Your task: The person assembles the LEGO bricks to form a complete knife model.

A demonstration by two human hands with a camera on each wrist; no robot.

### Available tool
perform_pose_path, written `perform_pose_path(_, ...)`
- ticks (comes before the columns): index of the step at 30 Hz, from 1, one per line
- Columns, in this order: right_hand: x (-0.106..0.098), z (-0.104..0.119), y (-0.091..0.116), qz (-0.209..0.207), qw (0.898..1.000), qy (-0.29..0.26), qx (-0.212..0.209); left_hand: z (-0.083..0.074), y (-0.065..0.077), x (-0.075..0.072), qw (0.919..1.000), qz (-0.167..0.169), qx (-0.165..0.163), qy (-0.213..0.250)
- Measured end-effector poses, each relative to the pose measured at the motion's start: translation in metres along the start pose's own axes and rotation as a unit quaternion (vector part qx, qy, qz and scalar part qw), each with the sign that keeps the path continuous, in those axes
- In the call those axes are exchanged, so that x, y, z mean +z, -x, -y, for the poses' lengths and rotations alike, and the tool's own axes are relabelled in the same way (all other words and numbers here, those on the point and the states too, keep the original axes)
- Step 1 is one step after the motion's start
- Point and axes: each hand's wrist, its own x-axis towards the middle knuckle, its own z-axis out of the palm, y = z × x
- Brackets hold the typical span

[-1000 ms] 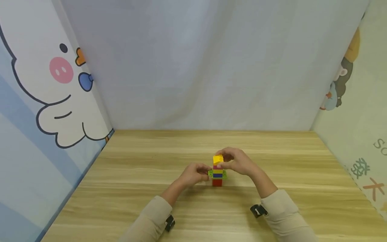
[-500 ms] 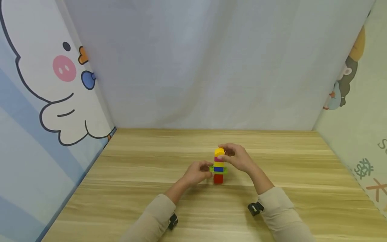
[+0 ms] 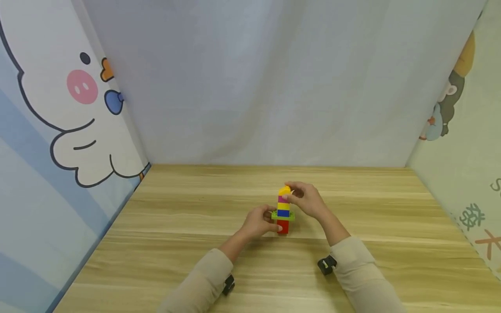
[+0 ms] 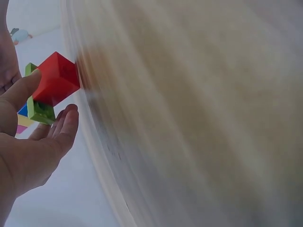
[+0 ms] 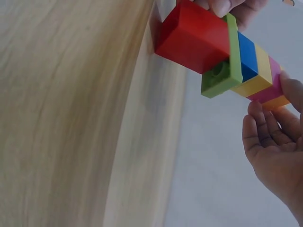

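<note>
A small upright tower of toy building bricks stands on the table in the head view. Its base is a red brick (image 3: 283, 225), with a wider green brick (image 3: 289, 216) above it. Over that come a blue brick (image 3: 283, 213), a yellow brick (image 3: 283, 206), a purple brick (image 3: 281, 199) and a yellow top piece (image 3: 284, 191). My left hand (image 3: 256, 223) holds the lower part, its thumb against the red brick and its fingers partly hidden behind. My right hand (image 3: 310, 201) pinches the top between thumb and fingers, near the purple brick.
The wood-grain table (image 3: 176, 208) reaches back to a pale grey curtain (image 3: 250, 87). Printed cloth walls stand on either side, the left one showing a white cartoon figure (image 3: 47, 69). A black wrist device (image 3: 326, 264) sits at the right cuff.
My left hand has moved right and its thumb now lies on the red brick. My right hand stays at the tower's top. The tower looks slightly higher in the head view.
</note>
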Motion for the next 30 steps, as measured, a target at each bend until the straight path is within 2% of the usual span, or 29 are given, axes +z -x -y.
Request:
perform_pose_path(9,0.005,-0.005,-0.004,-0.004,1.000,-0.005,0.011,-0.001,-0.001,0.002,0.9993,-0.029,-0.016,-0.018)
perform_pose_path(16,0.010,-0.009,-0.008,-0.004,1.000,0.002,0.016,-0.002,-0.002,0.002,0.9989,-0.034,-0.017,-0.028)
perform_pose_path(24,0.010,-0.012,-0.007,0.026,0.999,-0.014,0.022,-0.003,-0.004,0.004,0.9986,-0.040,-0.008,-0.034)
perform_pose_path(30,0.011,-0.016,-0.005,0.069,0.995,-0.048,0.056,-0.001,-0.005,0.006,0.9981,-0.048,0.002,-0.040)
